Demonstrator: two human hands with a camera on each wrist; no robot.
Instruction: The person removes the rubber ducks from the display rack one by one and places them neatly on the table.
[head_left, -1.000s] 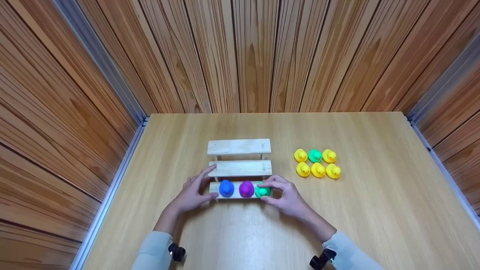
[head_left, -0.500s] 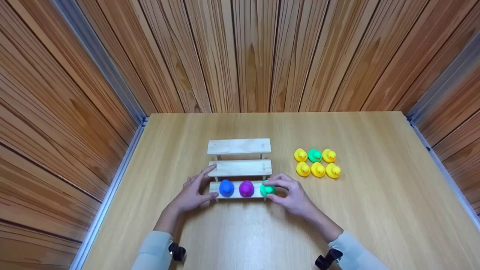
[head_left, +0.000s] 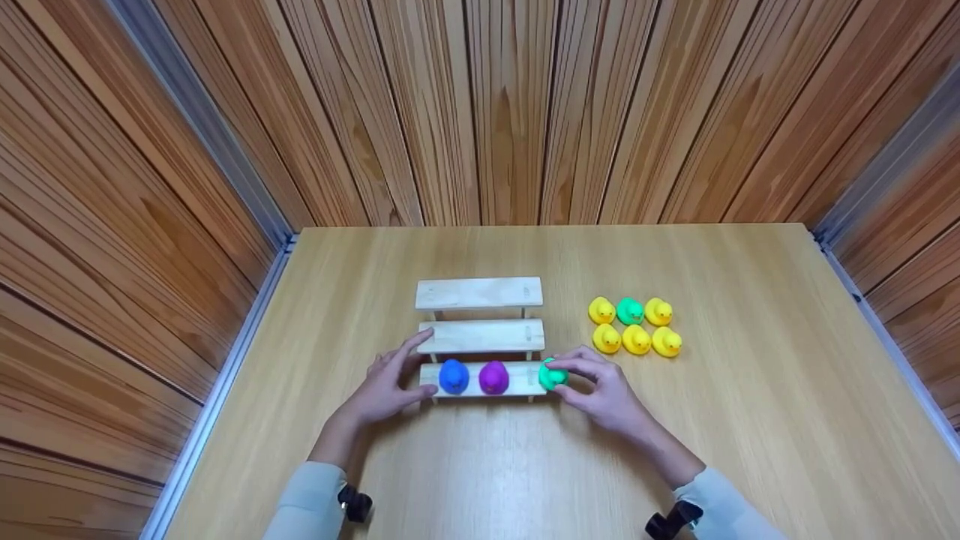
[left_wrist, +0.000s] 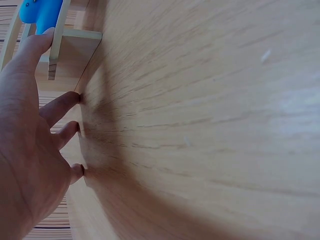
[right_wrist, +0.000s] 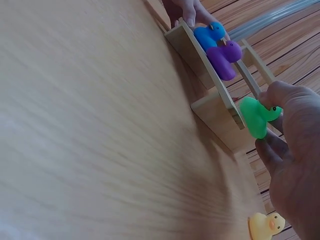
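Observation:
A three-step wooden stand [head_left: 480, 337] sits mid-table in the head view. On its lowest step are a blue rubber duck [head_left: 453, 376] and, to its right, a purple rubber duck [head_left: 493, 377]. My right hand [head_left: 606, 390] pinches a green rubber duck [head_left: 553, 374] between thumb and fingers, at the right end of that step. In the right wrist view this green duck [right_wrist: 256, 117] is just past the step's end. My left hand [head_left: 384, 386] spreads at the stand's left side, its thumb touching the lowest step near the blue duck [left_wrist: 44, 15].
Right of the stand, two rows of rubber ducks stand on the table [head_left: 750, 412]: several yellow ducks [head_left: 636, 340] and one green duck [head_left: 630, 311]. Wood-patterned walls [head_left: 510, 112] enclose the back and sides.
My right hand has moved the green duck rightward, from beside the purple duck to beyond the right end of the lowest step. My left hand has stayed in place.

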